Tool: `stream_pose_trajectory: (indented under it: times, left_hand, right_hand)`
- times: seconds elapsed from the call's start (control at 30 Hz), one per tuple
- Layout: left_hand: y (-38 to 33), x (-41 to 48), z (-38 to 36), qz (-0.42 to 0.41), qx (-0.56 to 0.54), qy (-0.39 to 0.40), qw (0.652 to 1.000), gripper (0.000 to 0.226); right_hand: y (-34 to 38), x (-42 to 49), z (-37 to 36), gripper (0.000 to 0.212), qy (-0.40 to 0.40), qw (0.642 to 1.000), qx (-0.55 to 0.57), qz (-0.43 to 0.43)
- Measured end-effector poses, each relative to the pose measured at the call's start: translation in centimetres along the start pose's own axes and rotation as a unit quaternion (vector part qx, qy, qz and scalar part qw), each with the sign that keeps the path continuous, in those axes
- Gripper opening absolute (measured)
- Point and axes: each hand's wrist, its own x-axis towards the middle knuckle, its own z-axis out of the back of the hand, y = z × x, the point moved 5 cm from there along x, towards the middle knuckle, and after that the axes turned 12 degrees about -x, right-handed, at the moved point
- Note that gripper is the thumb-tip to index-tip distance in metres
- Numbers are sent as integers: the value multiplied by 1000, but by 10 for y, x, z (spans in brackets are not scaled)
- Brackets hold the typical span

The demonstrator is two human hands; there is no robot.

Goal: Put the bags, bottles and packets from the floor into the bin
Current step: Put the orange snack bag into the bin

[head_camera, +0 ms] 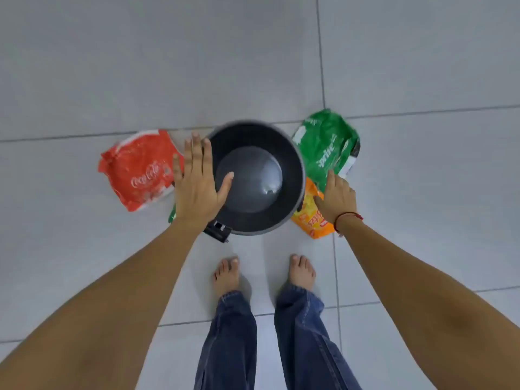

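Observation:
A round dark bin (292,153) stands open on the floor in front of my bare feet, and nothing shows inside it. A red Coca-Cola bag (138,170) lies left of it. A green Sprite bag (326,144) lies at its right, with an orange snack packet (308,218) just below that. My left hand (197,184) hovers flat with fingers spread over the bin's left rim. My right hand (336,198) reaches down over the orange packet and the Sprite bag's lower edge; its fingers are hidden. A small green item (171,216) peeks out under my left wrist.
Grey floor tiles (140,66) spread all around. A black pedal (218,230) sticks out from the bin's near left side. My feet (228,277) and jeans legs stand just behind the bin.

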Motion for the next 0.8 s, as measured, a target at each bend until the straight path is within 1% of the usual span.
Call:
stream_pose_trajectory:
  times: [0.1, 0.13, 0.2, 0.3, 0.37, 0.47, 0.5, 0.53, 0.57, 0.6, 0.63, 0.67, 0.7, 0.73, 0.77, 0.8]
  left_hand:
    - [16, 6, -38, 96, -31, -29, 994, 80]
    - [18, 5, -47, 108, -22, -37, 993, 78]
    - [15, 1, -55, 91, -14, -57, 994, 75]
    - [19, 3, -57, 82, -18, -74, 994, 73]
    - [19, 1, -58, 77, -16, -58, 995, 73]
    - [20, 0, -55, 59, 18, -22, 998, 73]
    - [20, 1, -53, 55, 27, -12, 998, 74]
    - [22, 1, -52, 58, 33, -8, 998, 74]
    - [22, 1, -52, 59, 39, -3, 998, 75]
    - [22, 1, -51, 62, 37, 2, 997, 76]
    - [22, 1, -51, 65, 30, 3, 997, 78]
    - [20, 2, -52, 65, 26, -2, 998, 81]
    - [19, 2, -52, 69, 22, -8, 997, 83]
    - [19, 2, -52, 75, 16, -15, 997, 85]
    - [19, 2, -53, 79, 9, -19, 997, 85]
    - [19, 1, -54, 80, 2, -25, 997, 85]
  right_hand:
    - [-7, 24, -58, 80, 58, 995, 7, -80]
    - [-10, 28, -73, 80, 77, 991, 17, -107]
    - [-16, 28, -92, 71, 90, 983, 32, -159]
    - [-18, 32, -103, 45, 89, 976, 58, -190]
    - [-15, 27, -98, 33, 97, 969, 136, -180]
    - [-15, 3, -62, 26, 117, 937, 275, -180]
    - [-18, -9, -40, 24, 104, 929, 298, -192]
    - [-22, -21, -16, 19, 57, 932, 298, -200]
    - [-26, -34, 11, 11, -23, 940, 278, -199]
    - [-28, -49, 41, 7, -122, 940, 256, -189]
    - [-24, -66, 71, 15, -213, 926, 254, -180]
    - [-14, -80, 95, 20, -283, 902, 280, -164]
    - [0, -89, 112, 20, -322, 879, 324, -136]
    - [15, -91, 118, 15, -327, 865, 365, -106]
    - [31, -88, 116, 10, -307, 862, 394, -88]
    - [47, -80, 107, 5, -266, 869, 411, -80]
